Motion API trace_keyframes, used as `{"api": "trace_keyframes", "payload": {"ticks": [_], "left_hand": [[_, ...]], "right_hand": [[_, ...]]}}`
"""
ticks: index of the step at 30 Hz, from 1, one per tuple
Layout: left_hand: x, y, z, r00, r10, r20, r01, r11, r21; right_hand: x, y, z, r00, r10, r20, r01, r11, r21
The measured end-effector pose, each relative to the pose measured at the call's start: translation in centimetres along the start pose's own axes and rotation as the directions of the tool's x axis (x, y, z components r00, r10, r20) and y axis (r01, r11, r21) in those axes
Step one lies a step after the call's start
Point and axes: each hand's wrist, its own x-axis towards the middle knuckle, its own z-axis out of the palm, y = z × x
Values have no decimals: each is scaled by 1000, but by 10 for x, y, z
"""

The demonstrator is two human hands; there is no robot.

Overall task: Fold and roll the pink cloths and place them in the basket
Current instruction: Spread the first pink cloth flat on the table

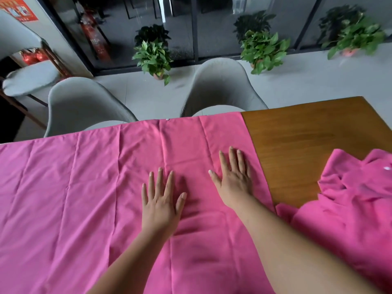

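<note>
A large pink cloth (70,187) lies spread flat over most of the wooden table (307,136), with fold creases running across it. My left hand (161,200) rests palm down on the cloth near its middle, fingers spread. My right hand (234,177) lies flat on the same cloth close to its right edge, fingers extended. A second pink cloth (350,209) sits crumpled in a heap at the right side of the table. No basket is in view.
Two grey chairs (84,107) (220,88) stand at the table's far edge, a third (27,77) further left. Potted plants (156,58) (263,52) (356,39) line a glass wall beyond. Fire extinguishers (93,32) stand at the back left.
</note>
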Motion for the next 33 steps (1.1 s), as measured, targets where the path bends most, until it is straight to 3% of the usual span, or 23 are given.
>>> {"api": "trace_keyframes", "payload": {"ticks": [6, 10, 14, 17, 22, 28, 33], "left_hand": [[-100, -16, -14, 999, -27, -36, 28, 999, 39], [-173, -38, -1, 996, -83, 17, 82, 995, 52], [-211, -58, -6, 999, -48, 6, 47, 999, 26], [-236, -67, -12, 1000, -2, -1, 2, 999, 54], [-269, -75, -9, 996, -64, 63, 64, 998, 5], [-296, -100, -19, 986, -134, 103, 132, 991, 20], [-329, -111, -28, 952, -268, 150, 262, 963, 59]], "right_hand": [[-140, -34, 6, 989, 46, -138, -38, 998, 54], [-224, -28, 35, 994, 71, -82, -68, 997, 37], [-239, -6, 34, 996, 1, -88, 6, 996, 84], [-254, -7, 23, 995, 54, -82, -54, 998, 12], [-320, -37, 42, 976, 213, -37, -212, 977, 12], [-328, -4, 35, 984, 143, 103, -144, 989, 10], [-350, -43, 20, 985, 90, 146, -93, 996, 15]]}}
